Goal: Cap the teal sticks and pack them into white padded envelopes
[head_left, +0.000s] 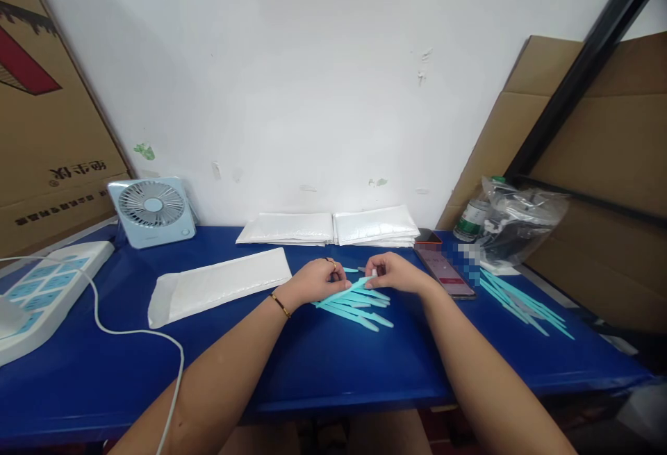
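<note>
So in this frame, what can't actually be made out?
Head view:
- Left hand and right hand: fingertips curl inward, hiding the grip on the teal strips.
- Phone: screen too small to read.
- Patch beside the plastic bag: pixelated.
- White device: cut off by left edge.

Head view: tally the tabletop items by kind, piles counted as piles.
Teal strip piles: 2, one under both hands, one at right
White padded mailer groups: 3, one loose, two stacks
Desk fan: 1
Phone: 1
Clear plastic bag: 1
Bottle: 1
Total: 9
</note>
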A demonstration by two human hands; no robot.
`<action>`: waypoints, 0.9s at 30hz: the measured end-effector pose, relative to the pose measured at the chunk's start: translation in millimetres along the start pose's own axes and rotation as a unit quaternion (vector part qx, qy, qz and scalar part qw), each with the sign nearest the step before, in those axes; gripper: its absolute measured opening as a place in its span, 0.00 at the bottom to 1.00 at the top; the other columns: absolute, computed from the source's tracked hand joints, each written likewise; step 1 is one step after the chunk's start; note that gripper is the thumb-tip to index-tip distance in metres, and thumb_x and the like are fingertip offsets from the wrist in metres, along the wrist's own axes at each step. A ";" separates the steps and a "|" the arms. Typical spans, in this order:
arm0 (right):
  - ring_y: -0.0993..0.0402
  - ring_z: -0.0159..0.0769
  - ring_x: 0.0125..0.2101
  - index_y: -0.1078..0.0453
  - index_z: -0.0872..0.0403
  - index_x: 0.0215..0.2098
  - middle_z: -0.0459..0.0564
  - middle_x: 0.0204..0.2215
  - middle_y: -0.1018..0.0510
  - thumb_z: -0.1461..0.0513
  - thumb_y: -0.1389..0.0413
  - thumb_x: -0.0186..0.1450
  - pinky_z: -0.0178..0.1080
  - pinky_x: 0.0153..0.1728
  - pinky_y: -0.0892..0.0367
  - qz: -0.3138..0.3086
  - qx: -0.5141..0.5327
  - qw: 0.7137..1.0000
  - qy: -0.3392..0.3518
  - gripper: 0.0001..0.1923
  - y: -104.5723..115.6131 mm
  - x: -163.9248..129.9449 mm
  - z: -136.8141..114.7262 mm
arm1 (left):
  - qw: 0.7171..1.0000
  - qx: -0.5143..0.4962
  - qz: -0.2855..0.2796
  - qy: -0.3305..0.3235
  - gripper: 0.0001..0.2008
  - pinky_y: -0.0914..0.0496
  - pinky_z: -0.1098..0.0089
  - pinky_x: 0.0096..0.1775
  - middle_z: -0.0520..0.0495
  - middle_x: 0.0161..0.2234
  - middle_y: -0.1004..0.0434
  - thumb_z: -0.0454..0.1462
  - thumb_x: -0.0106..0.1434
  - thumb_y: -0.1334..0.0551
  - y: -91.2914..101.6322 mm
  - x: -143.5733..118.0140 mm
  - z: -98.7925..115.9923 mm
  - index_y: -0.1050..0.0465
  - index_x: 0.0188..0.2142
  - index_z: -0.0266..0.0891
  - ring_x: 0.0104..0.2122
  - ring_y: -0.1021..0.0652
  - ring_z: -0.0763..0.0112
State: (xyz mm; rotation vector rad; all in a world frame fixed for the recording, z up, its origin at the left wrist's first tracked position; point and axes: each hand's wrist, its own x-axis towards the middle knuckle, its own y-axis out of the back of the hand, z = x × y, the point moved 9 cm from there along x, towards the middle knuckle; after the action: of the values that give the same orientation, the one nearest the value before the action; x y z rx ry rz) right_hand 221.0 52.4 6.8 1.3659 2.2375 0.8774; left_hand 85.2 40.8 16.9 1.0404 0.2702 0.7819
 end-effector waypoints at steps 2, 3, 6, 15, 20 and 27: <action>0.41 0.26 0.19 0.32 0.56 0.25 0.40 0.17 0.34 0.52 0.35 0.47 0.31 0.21 0.46 0.031 0.060 0.998 -0.001 0.18 5.3 1.5 4.4 | 1.000 0.009 -0.005 0.008 0.17 0.39 0.73 0.30 0.49 0.31 0.25 0.48 0.62 0.47 -1.7 1.4 1.0 0.27 0.35 0.40 0.29 0.28 0.71; 0.41 0.26 0.19 0.33 0.56 0.23 0.40 0.17 0.34 0.52 0.35 0.46 0.31 0.21 0.46 0.041 0.083 0.996 -0.001 0.18 6.6 2.1 6.4 | 1.000 0.022 0.002 0.010 0.16 0.39 0.73 0.30 0.50 0.31 0.25 0.46 0.63 0.48 -0.7 2.5 0.6 0.27 0.35 0.40 0.29 0.28 0.72; 0.40 0.26 0.20 0.34 0.56 0.22 0.41 0.18 0.32 0.51 0.34 0.45 0.32 0.22 0.45 0.044 0.119 0.992 -0.009 0.20 5.4 3.8 13.4 | 0.995 0.091 0.049 0.008 0.11 0.39 0.71 0.35 0.50 0.33 0.24 0.41 0.63 0.47 9.0 5.8 -2.0 0.27 0.33 0.42 0.34 0.27 0.69; 0.36 0.29 0.22 0.29 0.56 0.28 0.45 0.21 0.28 0.49 0.36 0.46 0.32 0.22 0.43 0.140 -0.001 0.989 -0.053 0.20 28.7 4.8 41.6 | 0.985 0.122 0.096 0.072 0.12 0.39 0.65 0.44 0.48 0.38 0.25 0.44 0.61 0.44 22.7 1.5 -37.1 0.27 0.40 0.45 0.43 0.29 0.62; 0.34 0.31 0.26 0.27 0.54 0.26 0.47 0.27 0.26 0.51 0.39 0.51 0.34 0.27 0.40 0.097 -0.088 0.991 -0.011 0.15 13.7 4.7 14.8 | 0.991 0.085 0.070 0.078 0.14 0.35 0.68 0.41 0.46 0.40 0.28 0.46 0.59 0.43 11.4 1.7 -44.3 0.28 0.42 0.44 0.42 0.29 0.62; 0.35 0.31 0.26 0.29 0.54 0.26 0.46 0.28 0.29 0.56 0.39 0.52 0.33 0.26 0.41 0.058 -0.090 0.994 0.011 0.10 -3.5 7.2 4.3 | 0.994 0.058 0.082 0.051 0.17 0.35 0.69 0.40 0.46 0.39 0.28 0.48 0.59 0.43 13.0 1.5 -29.7 0.28 0.42 0.42 0.41 0.29 0.63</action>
State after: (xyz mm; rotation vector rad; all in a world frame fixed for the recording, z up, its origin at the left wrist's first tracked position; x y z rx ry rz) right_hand 217.9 58.9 1.3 1.4172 2.0544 1.1097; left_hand 64.2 65.2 13.2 1.1431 0.3237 0.9783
